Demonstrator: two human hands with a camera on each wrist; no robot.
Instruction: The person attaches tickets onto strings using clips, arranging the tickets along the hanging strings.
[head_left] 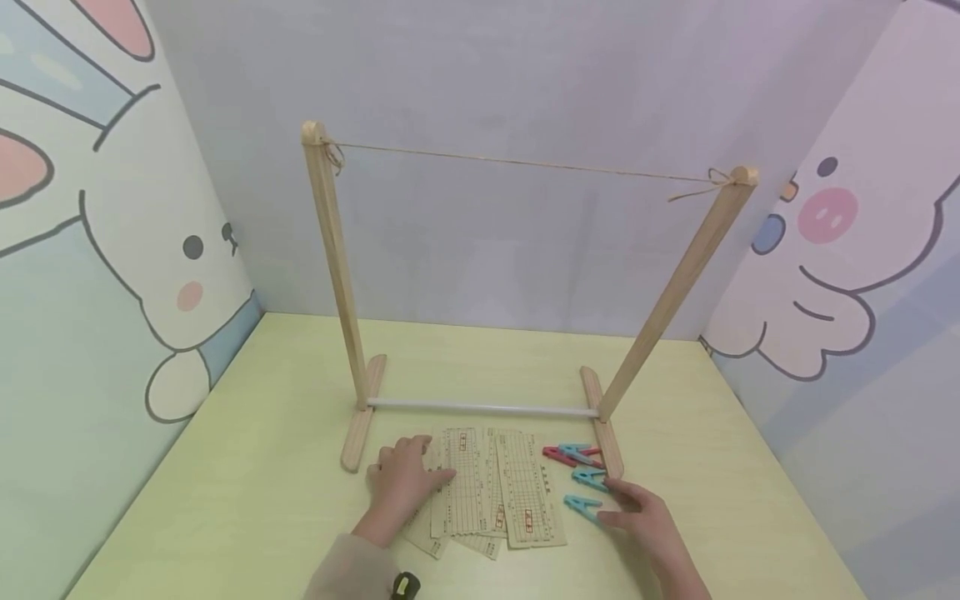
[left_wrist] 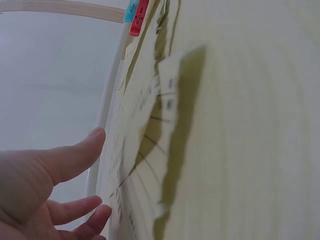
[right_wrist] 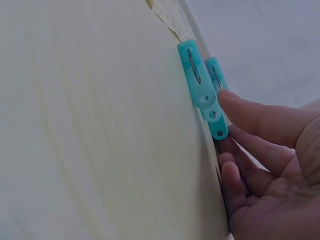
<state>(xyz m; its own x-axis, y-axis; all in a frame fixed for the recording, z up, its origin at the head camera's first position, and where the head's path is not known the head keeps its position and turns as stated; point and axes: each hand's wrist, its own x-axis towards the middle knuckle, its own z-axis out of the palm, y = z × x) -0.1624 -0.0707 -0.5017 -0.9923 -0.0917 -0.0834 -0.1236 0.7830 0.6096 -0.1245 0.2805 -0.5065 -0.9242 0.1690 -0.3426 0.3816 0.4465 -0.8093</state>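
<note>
Several printed paper slips (head_left: 459,483) with grid lines and red stamps lie overlapping on the table. At their left edge is my left hand (head_left: 405,477), thumb and fingers spread, its thumb over the nearest slip; in the left wrist view the slips' edges lift off the table. My right hand (head_left: 643,518) is at the right, beside the teal clothespins. Its thumb is by the lower teal clothespin (head_left: 582,507), its forefinger by the middle teal clothespin (head_left: 590,478), with the fingers apart. Behind these, another teal clothespin (head_left: 576,452) lies across red clothespins (head_left: 558,456).
A wooden frame stands behind the slips, with a left post (head_left: 333,275), a right post (head_left: 675,296) and a twine line (head_left: 517,162) tied between them. A white rod (head_left: 480,407) joins its feet low down. The right foot (head_left: 604,429) is close to the clothespins.
</note>
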